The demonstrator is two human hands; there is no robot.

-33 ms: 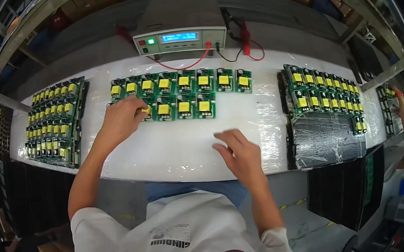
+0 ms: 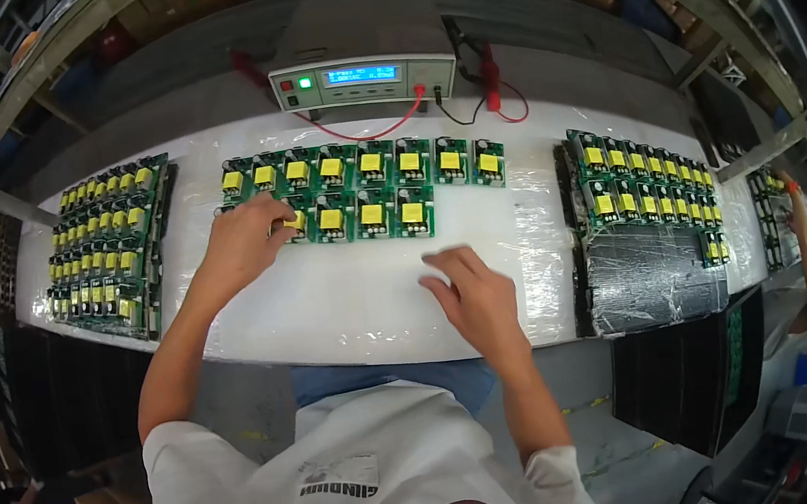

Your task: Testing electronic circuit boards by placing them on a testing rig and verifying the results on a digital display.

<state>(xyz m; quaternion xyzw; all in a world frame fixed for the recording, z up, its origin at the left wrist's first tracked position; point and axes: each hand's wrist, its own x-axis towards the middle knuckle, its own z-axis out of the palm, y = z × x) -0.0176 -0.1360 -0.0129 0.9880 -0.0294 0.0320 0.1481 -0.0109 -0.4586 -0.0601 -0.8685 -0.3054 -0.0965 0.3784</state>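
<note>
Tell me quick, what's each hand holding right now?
Left hand: at a circuit board; whether gripping it cannot be told.
Right hand: open, nothing visible in it.

Head-worn fisheye, close overhead, faces down over hands (image 2: 481, 305) and table (image 2: 330, 311)

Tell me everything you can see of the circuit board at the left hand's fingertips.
The circuit board is green, with a glossy-looking yellow block on top; the left hand hides much of the rest. It seems to lie flat in the near row on the white table. The hand meets its left side; whether it is pinched cannot be told.
</note>
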